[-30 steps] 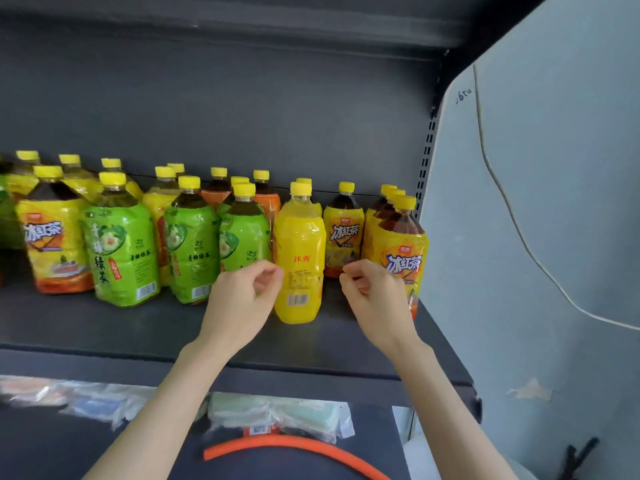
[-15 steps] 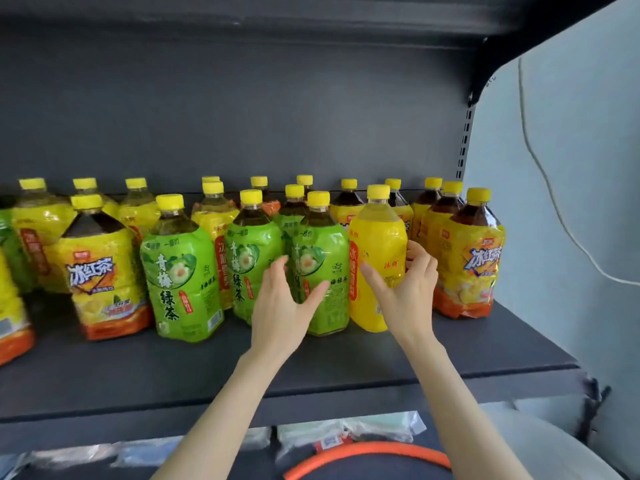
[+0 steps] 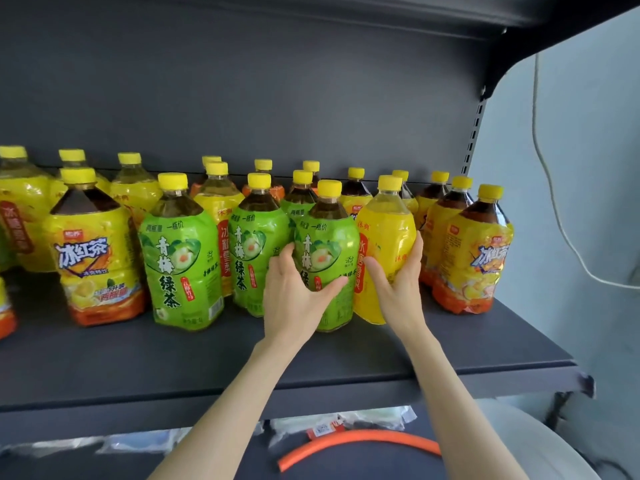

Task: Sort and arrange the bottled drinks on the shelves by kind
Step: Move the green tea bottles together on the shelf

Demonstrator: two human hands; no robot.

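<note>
Several yellow-capped drink bottles stand on a dark shelf (image 3: 311,362). My left hand (image 3: 294,296) grips a green-labelled green tea bottle (image 3: 329,251) at the front, thumb across its label. My right hand (image 3: 398,278) grips the plain yellow juice bottle (image 3: 384,233) just to its right, fingers curled round its far side. Two more green tea bottles (image 3: 180,258) (image 3: 254,237) stand in the front row to the left. Iced black tea bottles with yellow-and-orange labels stand at the far right (image 3: 478,251) and front left (image 3: 93,251).
More yellow and brown bottles fill the back rows against the dark back panel. The shelf ends at the right by a slotted upright (image 3: 472,136) and a pale wall with a hanging cable (image 3: 554,202). Below lie plastic-wrapped packs (image 3: 346,422) and an orange tube (image 3: 360,441).
Both hands have gone forward from just before the bottles onto them: the left now grips the green tea bottle, the right wraps the yellow juice bottle. The view moved closer and left.
</note>
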